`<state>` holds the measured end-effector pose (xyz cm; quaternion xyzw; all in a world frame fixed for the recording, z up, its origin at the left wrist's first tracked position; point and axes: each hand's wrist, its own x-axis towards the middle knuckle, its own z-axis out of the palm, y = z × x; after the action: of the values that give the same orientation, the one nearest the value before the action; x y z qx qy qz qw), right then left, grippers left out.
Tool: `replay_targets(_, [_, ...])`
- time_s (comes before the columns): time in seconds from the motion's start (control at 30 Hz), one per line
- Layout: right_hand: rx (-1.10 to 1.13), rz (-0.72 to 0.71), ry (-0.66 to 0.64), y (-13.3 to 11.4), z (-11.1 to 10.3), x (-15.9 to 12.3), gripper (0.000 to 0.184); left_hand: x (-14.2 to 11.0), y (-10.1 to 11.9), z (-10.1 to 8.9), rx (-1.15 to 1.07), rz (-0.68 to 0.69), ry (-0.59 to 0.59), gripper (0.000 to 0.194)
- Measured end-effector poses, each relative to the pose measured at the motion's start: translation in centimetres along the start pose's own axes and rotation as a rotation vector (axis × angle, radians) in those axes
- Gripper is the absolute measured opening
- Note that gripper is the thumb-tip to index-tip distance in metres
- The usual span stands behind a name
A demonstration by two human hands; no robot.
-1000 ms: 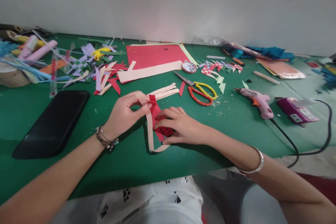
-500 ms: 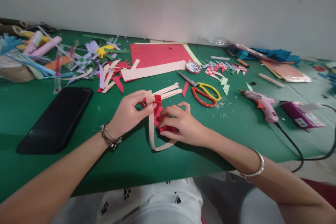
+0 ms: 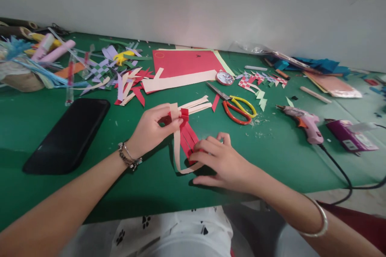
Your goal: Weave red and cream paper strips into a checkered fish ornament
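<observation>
My left hand (image 3: 150,129) pinches the top of a woven bundle of red and cream paper strips (image 3: 183,128) on the green table (image 3: 126,184). Red strips fan downward from the pinch, and a cream strip loops round below them. My right hand (image 3: 223,161) rests on the lower ends of the red strips, fingers curled and pressing them against the table. More cream strips (image 3: 196,103) spread out just behind the bundle.
A black phone (image 3: 68,136) lies to the left. Scissors with red and yellow handles (image 3: 237,108), a pink glue gun (image 3: 304,122) with cord, a purple box (image 3: 351,138), red and cream sheets (image 3: 187,66), woven pieces (image 3: 256,78) and piles of paper scraps (image 3: 120,80) fill the table's back.
My right hand has slid down toward me along the red strips, which now lie straighter. My left hand has kept its pinch at the top.
</observation>
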<state>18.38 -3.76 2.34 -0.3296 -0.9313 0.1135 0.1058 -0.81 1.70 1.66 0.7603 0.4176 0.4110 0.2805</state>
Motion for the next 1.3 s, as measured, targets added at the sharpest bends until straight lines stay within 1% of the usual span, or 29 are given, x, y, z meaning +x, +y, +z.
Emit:
replay_targets(0.1, [-0.123, -0.027, 0.052, -0.6, 1.0, -0.2, 0.017, 0.0, -0.1, 0.1, -0.031, -0.011, -0.007, 0.016])
replay_targets(0.17, [-0.179, -0.024, 0.082, -0.8, 1.3, -0.2, 0.022, -0.1, -0.1, 0.1, -0.036, -0.022, -0.003, 0.015])
replay_targets(0.23, [-0.202, -0.002, 0.117, -0.8, 1.2, -0.1, 0.025, -0.1, -0.1, 0.1, -0.043, -0.031, 0.0, 0.015])
replay_targets(0.37, [-0.199, 0.069, 0.175, -0.7, 0.6, -0.1, 0.024, 0.0, -0.1, 0.1, -0.06, -0.034, 0.001, 0.016])
replay_targets(0.47, [-0.252, 0.08, 0.181, -0.4, 0.5, 0.1, 0.023, -0.1, -0.1, 0.1, -0.061, -0.022, -0.002, 0.017])
replay_targets(0.57, [-0.263, 0.072, 0.151, -0.2, 0.7, 0.6, 0.02, -0.1, -0.3, 0.1, -0.05, -0.001, -0.004, 0.017])
replay_targets(0.67, [-0.222, 0.072, 0.109, 0.0, 0.7, 0.9, 0.018, -0.1, -0.4, 0.0, -0.039, 0.017, -0.01, 0.017])
replay_targets(0.97, [0.035, 0.116, -0.037, 0.7, 0.0, 0.4, 0.009, -0.1, -0.5, 0.1, -0.015, 0.038, -0.005, 0.015])
replay_targets(1.13, [0.063, 0.135, -0.081, 1.1, -0.4, 0.8, 0.009, -0.2, -0.6, 0.1, -0.035, 0.031, -0.014, 0.015])
replay_targets(1.23, [0.106, 0.128, -0.14, 1.2, -0.9, 1.2, 0.017, -0.2, -0.5, 0.0, -0.03, 0.017, -0.01, 0.013])
replay_targets(1.3, [0.135, 0.137, -0.157, 1.2, -1.1, 1.4, 0.021, -0.1, -0.4, -0.1, -0.029, 0.004, -0.009, 0.013])
